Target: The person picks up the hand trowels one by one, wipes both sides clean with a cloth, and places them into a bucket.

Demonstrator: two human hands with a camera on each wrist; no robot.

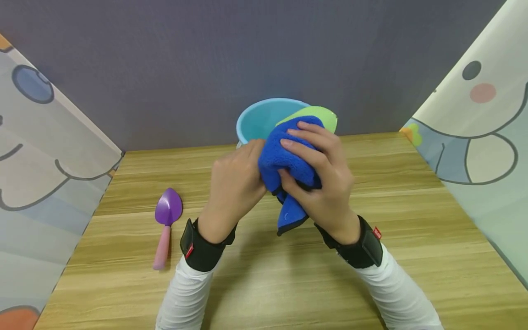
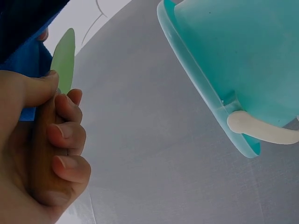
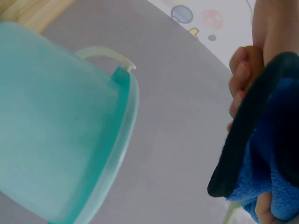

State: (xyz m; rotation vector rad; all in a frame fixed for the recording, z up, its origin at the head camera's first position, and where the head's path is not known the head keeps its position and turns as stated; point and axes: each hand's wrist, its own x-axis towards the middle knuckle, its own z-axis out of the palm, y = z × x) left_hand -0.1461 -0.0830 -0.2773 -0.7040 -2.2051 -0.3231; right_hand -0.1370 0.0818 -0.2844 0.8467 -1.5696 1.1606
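Note:
My left hand (image 1: 237, 176) grips the brown wooden handle (image 2: 44, 154) of a small garden trowel. Its light green blade (image 1: 326, 117) points up and to the right in the head view. A blue towel (image 1: 284, 158) with a dark edge is bunched over the lower part of that blade, hiding most of it. With fingers and thumb curled round the cloth, my right hand (image 1: 326, 172) holds the towel against the trowel. One corner of the towel hangs below the hands. Both hands are raised in front of a light blue bucket (image 1: 255, 120).
The bucket, with a white handle (image 2: 261, 129), stands by the grey back wall (image 1: 185, 68). On the left of the wooden table (image 1: 371, 275) lies a purple trowel (image 1: 168, 208) with a pink handle. Cartoon-printed panels (image 1: 41, 137) flank both sides.

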